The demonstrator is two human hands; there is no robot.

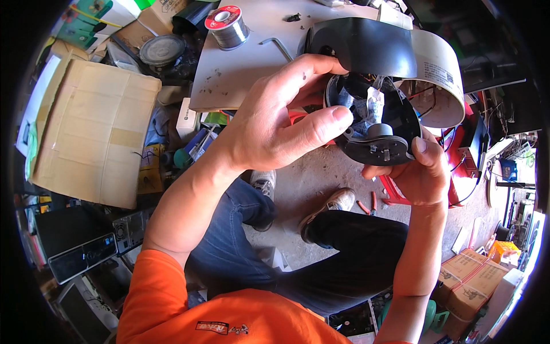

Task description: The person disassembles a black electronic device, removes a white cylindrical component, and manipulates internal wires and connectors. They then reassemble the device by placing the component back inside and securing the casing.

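housing, one, black, is held above the floor, right rim pinched by the near-closed right hand, left side clasped by the half-spread left hand. probably light, stiff and fragile inside, it is best gripped by its rim. one solder spool, one hex key and two shoes are counted.

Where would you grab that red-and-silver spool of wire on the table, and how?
Probably grip the spool across its red top rim, coming down from above: it stands on end on the pale table, round face up, with nothing lying over it.
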